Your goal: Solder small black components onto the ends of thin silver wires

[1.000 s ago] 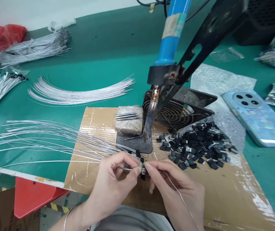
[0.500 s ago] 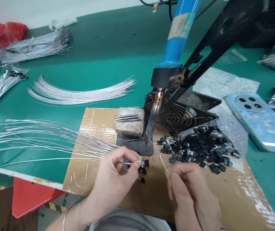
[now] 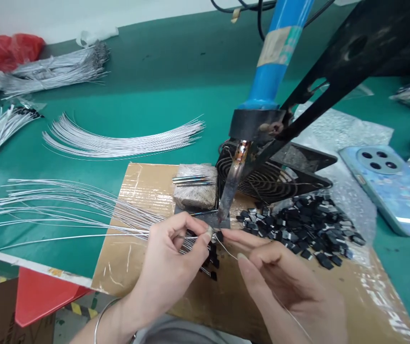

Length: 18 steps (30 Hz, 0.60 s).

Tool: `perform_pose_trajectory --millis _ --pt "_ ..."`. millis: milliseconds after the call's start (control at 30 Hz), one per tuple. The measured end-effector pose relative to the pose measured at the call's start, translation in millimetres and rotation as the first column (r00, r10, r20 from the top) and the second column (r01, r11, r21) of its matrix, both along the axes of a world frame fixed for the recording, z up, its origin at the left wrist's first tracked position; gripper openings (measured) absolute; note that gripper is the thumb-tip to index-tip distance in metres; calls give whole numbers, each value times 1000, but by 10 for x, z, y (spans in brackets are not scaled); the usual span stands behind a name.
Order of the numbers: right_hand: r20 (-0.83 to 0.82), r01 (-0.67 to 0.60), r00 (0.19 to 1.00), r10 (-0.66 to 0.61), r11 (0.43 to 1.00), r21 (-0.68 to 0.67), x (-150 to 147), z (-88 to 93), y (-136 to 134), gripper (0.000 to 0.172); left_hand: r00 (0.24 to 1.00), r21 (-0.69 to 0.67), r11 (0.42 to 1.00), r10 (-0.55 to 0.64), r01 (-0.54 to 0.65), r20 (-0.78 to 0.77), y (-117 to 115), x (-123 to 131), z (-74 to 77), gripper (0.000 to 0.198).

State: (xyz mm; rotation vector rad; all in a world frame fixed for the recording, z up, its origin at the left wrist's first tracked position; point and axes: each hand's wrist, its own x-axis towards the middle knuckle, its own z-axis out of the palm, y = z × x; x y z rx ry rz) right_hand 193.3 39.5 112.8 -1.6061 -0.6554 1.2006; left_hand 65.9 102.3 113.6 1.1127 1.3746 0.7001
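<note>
My left hand point(image 3: 176, 258) pinches a white wire between thumb and index finger, just below the tip of a blue soldering iron point(image 3: 267, 81). A small black connector point(image 3: 220, 236) sits at that wire's end, beside my fingertips. My right hand point(image 3: 294, 286) holds a thin solder wire point(image 3: 228, 252) whose end reaches the connector; its index finger stretches out almost to it. Whether solder and iron touch the joint is too small to tell. White wires point(image 3: 93, 203) fan out leftward under my left hand, several with black ends point(image 3: 212, 260) below it.
A pile of black connectors point(image 3: 298, 222) lies right on the cardboard point(image 3: 136, 272). Behind the iron stands a fan point(image 3: 265, 177), with a wrapped block point(image 3: 195, 191) carrying metal rods to its left. A blue phone point(image 3: 387, 191) lies far right; another wire bundle point(image 3: 119, 143) lies behind.
My right hand has moved left and up, bringing the solder wire to the connector at my left fingertips. My left hand keeps its pinch. The view has shifted slightly.
</note>
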Motion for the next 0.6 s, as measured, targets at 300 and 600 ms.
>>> perform_pose_trajectory --millis 300,600 --pt "-40 19 999 -21 999 -40 41 30 98 33 999 5 1000 -3 3 -54 89 35 9 8" --pt "-79 16 997 -17 1000 -13 80 17 139 31 999 -2 1000 19 -19 -30 140 65 60 7"
